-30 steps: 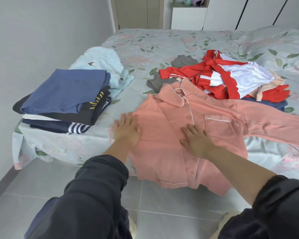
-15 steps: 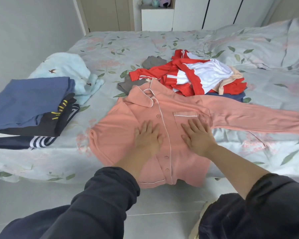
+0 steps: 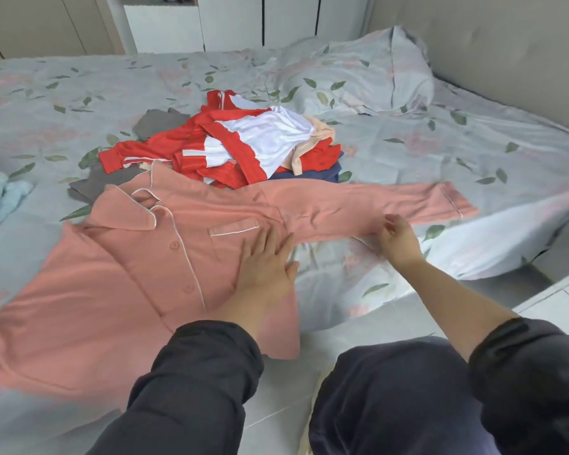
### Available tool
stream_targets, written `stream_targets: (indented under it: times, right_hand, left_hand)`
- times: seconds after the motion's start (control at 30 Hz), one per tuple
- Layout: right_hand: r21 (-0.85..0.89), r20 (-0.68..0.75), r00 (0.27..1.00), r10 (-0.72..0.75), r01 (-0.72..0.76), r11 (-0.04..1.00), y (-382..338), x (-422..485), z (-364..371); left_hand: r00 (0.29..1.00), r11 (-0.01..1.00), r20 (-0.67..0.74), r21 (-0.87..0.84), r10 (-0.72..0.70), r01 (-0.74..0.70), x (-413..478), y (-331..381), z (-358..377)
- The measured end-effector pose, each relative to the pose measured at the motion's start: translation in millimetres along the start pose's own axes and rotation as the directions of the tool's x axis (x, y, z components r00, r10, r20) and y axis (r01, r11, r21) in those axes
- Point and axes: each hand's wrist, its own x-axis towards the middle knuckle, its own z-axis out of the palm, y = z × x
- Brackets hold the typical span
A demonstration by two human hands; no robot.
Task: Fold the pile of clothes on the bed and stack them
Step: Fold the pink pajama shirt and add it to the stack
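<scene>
Here, left hand (image 3: 266, 267) flat on pink pajama shirt (image 3: 128, 274), right hand (image 3: 396, 239) pinching its outstretched sleeve (image 3: 358, 205), unfolded pile (image 3: 243, 142) behind.

Pink pajama shirt (image 3: 138, 277) flat, front up; unfolded pile (image 3: 243, 146) behind.

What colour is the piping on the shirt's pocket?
White piping on a salmon-pink shirt; clearest in the head view.
</scene>
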Motion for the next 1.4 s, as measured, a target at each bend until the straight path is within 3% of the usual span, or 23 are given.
stream_targets:
  times: [0.07,0.13,0.17,0.2,0.27,0.37,0.5,0.6,0.67,0.8,0.83,0.9,0.97,1.03,1.07,1.1,1.13,1.17,1.2,1.23,1.27,1.33,1.4]
  right_hand:
    - [0.339,-0.167,0.933,0.317,-0.248,0.907,-1.8,19.7,-14.8]
    - [0.602,-0.165,0.813,0.559,-0.366,0.71,-0.2,42.0,-27.3]
    - [0.614,-0.162,0.779,0.606,-0.401,0.68,2.5,51.9,-31.9]
    - [0.53,-0.179,0.777,0.603,-0.44,0.725,6.8,62.3,-35.2]
    - [0.155,-0.18,0.842,0.509,-0.487,0.86,8.5,70.5,-38.3]
    - [-0.254,-0.194,0.908,0.371,-0.412,0.875,8.6,75.8,-39.8]
    - [-0.445,-0.121,0.913,0.39,-0.401,0.801,8.2,87.4,-50.3]
    - [-0.3,0.001,0.906,0.424,-0.404,0.864,1.8,88.1,-53.5]
    - [0.081,-0.067,0.898,0.435,-0.43,0.899,-8.6,88.7,-54.7]
    - [0.422,-0.11,0.868,0.484,-0.401,0.814,-44.3,84.0,-51.1]
    - [0.538,-0.1,0.892,0.441,-0.325,0.778,-56.4,76.7,-47.1]
    - [0.554,-0.118,0.937,0.329,-0.213,0.805,-86.9,53.8,-32.9]
    - [0.519,-0.144,0.981,0.127,-0.035,0.854,-118.5,32.4,-7.3]
    - [0.45,-0.136,0.977,-0.164,0.209,0.868,-150.5,-3.7,22.8]
    - [0.39,-0.111,0.936,-0.333,0.349,0.852,-162.9,-25.9,37.8]
    - [0.357,-0.057,0.855,-0.516,0.5,0.789,-170.0,-49.5,53.2]
    - [0.346,0.037,0.748,-0.663,0.613,0.711,-171.2,-72.7,68.8]
    - [0.347,0.187,0.64,-0.746,0.667,0.659,-166.5,-93.2,85.1]
    - [0.316,0.351,0.561,-0.75,0.683,0.658,-159.4,-109.3,99.9]
    - [0.233,0.48,0.539,-0.692,0.683,0.693,-149.1,-119.1,112.9]
    - [0.09,0.573,0.574,-0.585,0.665,0.741,-137.0,-125.4,123.5]
    - [-0.243,0.624,0.671,-0.401,0.654,0.716,-112.4,-131.5,136.7]
    - [-0.404,0.619,0.679,-0.395,0.707,0.58,-100.1,-134.0,141.2]
  left_hand:
    - [0.998,0.999,-0.046,0.02,0.029,-0.028,1.8,-4.6,6.7]
    - [0.996,0.999,-0.08,0.012,0.035,-0.034,1.4,-8.2,10.9]
    - [0.995,0.999,-0.089,0.011,0.04,-0.039,0.9,-8.9,12.1]
    - [0.995,0.999,-0.092,0.012,0.043,-0.043,1.6,-8.5,12.6]
    - [0.995,0.999,-0.091,0.011,0.044,-0.043,1.4,-9.8,11.7]
    - [0.995,0.999,-0.094,0.017,0.04,-0.038,1.1,-9.8,10.4]
    - [0.995,0.999,-0.093,0.02,0.041,-0.039,0.0,-9.9,7.7]
    - [0.995,0.999,-0.094,-0.013,0.037,-0.038,-1.6,-9.3,5.1]
    - [0.996,0.998,-0.075,-0.037,0.042,-0.045,-1.1,-10.2,2.4]
    - [0.998,0.998,-0.008,-0.013,0.054,-0.054,-7.5,-16.4,-5.3]
    - [0.999,0.998,-0.008,0.044,0.036,-0.036,-12.4,-18.7,-8.3]
    - [1.0,0.991,-0.013,0.132,-0.019,0.02,-26.7,-25.6,-14.8]
    - [0.999,0.988,-0.039,0.157,-0.006,0.012,-43.5,-40.2,-22.9]
    - [0.996,0.998,-0.09,-0.068,-0.024,0.018,-59.9,-61.7,-36.8]
    - [0.984,0.95,-0.123,-0.301,-0.126,0.084,-67.5,-72.9,-46.9]
    - [0.944,0.81,-0.132,-0.558,-0.303,0.182,-75.8,-84.0,-57.6]
    - [0.862,0.564,-0.083,-0.787,-0.5,0.252,-83.4,-97.0,-69.2]
    - [0.769,0.245,0.035,-0.938,-0.638,0.246,-90.4,-111.2,-79.3]
    - [0.716,-0.081,0.193,-0.979,-0.67,0.187,-98.5,-124.2,-86.5]
    - [0.699,-0.349,0.337,-0.928,-0.631,0.133,-107.3,-137.7,-90.3]
    - [0.693,-0.512,0.435,-0.852,-0.575,0.11,-117.4,-148.9,-93.6]
    - [0.7,-0.573,0.504,-0.803,-0.506,0.164,-132.3,-161.5,-97.6]
    - [0.687,-0.488,0.515,-0.833,-0.512,0.26,-137.1,-158.8,-100.3]
